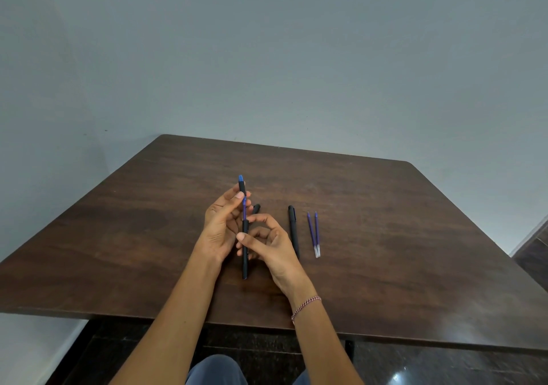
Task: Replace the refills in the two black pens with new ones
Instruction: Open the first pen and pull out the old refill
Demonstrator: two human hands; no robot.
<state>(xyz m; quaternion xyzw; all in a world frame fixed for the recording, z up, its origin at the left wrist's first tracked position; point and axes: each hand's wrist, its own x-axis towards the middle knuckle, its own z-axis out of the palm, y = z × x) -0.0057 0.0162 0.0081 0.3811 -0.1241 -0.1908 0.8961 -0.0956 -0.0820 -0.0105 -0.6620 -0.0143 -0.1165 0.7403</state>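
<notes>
Seen from the head camera, both hands work above the middle of the brown table (385,236). The left hand (221,227) pinches the pen's black front section (242,188) between thumb and fingertips, its blue tip pointing to twelve o'clock. The right hand (272,245) grips the black barrel (245,261) with thumb and curled fingers, the barrel's free end pointing to six o'clock. Between the two parts a stretch of blue refill (244,211) shows bare, running from the barrel's mouth up to the front section. At one o'clock from the right fingers a short black piece (256,207) lies half hidden behind them. At three o'clock from the hands lies the second black pen (293,232). Further that way are two new refills (317,233), side by side, tips to twelve o'clock.
</notes>
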